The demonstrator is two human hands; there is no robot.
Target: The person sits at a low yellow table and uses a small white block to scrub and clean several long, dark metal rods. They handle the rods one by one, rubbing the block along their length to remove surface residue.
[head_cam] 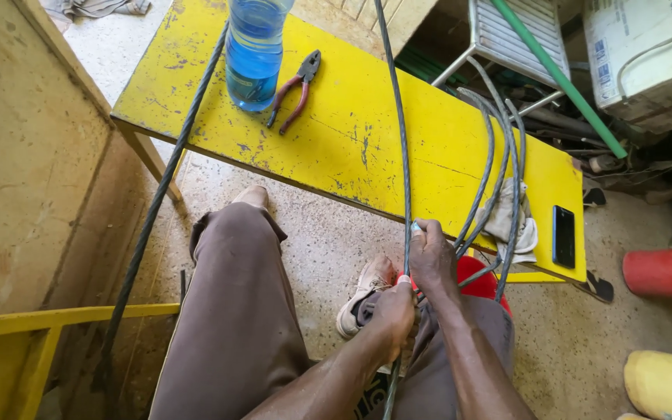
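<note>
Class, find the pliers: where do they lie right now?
The red-handled pliers lie on the yellow bench, upper left of centre, just right of the blue bottle.

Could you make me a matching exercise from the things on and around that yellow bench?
Things:
1. pliers
2. phone
3. water bottle
4. grey cable

Places or states:
A. gripped by both hands, the left hand below the right hand
B. lying flat at the bench's right end
C. lying beside the bottle, red handles
D. standing upright, blue

Pairs: 1-C, 2-B, 3-D, 4-A
</note>
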